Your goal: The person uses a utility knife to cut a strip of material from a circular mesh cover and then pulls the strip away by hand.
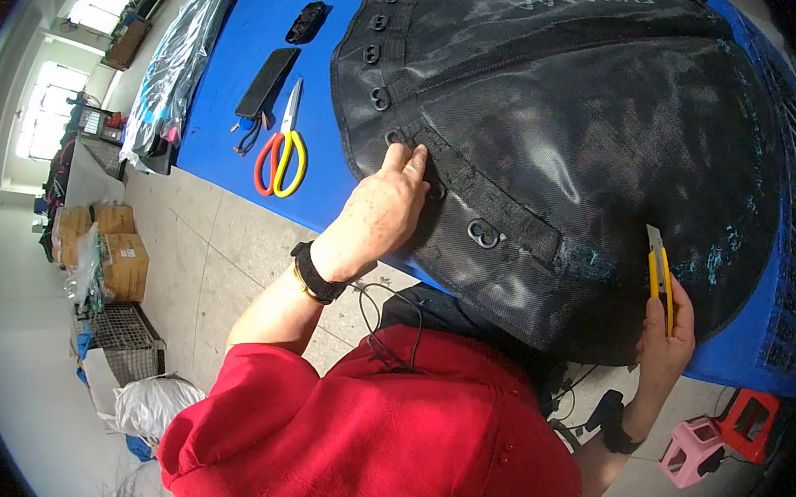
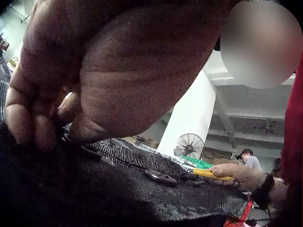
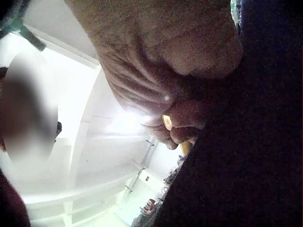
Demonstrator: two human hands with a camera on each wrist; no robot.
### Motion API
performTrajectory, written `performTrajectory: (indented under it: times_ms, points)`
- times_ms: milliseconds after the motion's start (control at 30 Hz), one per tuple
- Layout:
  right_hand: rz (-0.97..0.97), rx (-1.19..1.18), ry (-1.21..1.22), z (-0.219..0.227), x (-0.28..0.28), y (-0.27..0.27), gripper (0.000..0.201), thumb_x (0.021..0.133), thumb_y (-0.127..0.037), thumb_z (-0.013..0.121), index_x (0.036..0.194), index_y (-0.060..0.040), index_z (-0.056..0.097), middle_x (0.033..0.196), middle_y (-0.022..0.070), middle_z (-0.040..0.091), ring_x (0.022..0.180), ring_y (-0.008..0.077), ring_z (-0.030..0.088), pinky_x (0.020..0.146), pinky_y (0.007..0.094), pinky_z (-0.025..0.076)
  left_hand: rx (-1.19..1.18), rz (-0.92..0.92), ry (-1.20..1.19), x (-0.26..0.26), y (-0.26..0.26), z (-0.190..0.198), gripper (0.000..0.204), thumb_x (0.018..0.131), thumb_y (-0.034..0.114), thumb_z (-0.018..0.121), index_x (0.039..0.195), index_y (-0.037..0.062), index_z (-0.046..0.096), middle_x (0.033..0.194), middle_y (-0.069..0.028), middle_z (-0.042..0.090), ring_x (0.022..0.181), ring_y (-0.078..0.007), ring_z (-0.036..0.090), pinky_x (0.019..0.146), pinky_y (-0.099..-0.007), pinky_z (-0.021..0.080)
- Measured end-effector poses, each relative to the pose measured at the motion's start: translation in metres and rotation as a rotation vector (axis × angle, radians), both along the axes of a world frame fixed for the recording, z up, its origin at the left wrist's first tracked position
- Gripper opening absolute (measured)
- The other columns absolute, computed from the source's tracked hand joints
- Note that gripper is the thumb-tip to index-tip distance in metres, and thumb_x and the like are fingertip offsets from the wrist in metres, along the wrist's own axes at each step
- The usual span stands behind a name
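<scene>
A large black mesh piece (image 1: 565, 140) with a sewn strap (image 1: 487, 185) and several black rings along its edge lies on the blue table. My left hand (image 1: 377, 214) is at its near left edge, fingertips bent down and pinching the mesh beside a ring; in the left wrist view the fingers (image 2: 45, 125) meet the dark fabric, and the thumb side hides part of the contact. Over the right part of the mesh, my right hand (image 1: 667, 340) grips a yellow utility knife (image 1: 659, 278), its blade pointing away from me. The right wrist view shows the curled fingers (image 3: 177, 130).
Red-and-yellow scissors (image 1: 281, 160), a black phone-like slab (image 1: 268, 81) and a small black object (image 1: 309, 22) lie on the blue table (image 1: 210, 145) at left. Plastic-wrapped goods (image 1: 175, 53) are beyond. Red and pink stools (image 1: 692, 451) stand at lower right. A person (image 2: 251, 160) is in the background.
</scene>
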State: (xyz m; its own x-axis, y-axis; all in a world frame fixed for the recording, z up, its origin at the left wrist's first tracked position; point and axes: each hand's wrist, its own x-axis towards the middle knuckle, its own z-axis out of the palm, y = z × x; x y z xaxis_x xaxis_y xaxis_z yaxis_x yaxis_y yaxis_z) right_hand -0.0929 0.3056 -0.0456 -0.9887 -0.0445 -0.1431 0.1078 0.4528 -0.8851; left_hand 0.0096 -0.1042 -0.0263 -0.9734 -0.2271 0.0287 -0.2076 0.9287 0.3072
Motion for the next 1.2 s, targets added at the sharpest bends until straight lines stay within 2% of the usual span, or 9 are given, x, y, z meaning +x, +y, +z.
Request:
performTrajectory:
  times_ms: [1200]
  points:
    - [0.004,-0.006,0.038,-0.0068,0.0009,0.0035,0.045,0.102,-0.028,0.075,0.143,-0.0145,0.066,0.097,-0.0006,0.07,0.056,0.0025,0.048,0.046,0.0193,0.037,-0.056,-0.002,-0.023,-0.0007,0.0047,0.0001,0.05,0.101,0.009,0.062,0.146,-0.0087,0.048,0.117,-0.0273,0.055,0.089,-0.0474,0.069,0.074,-0.0509,0.059]
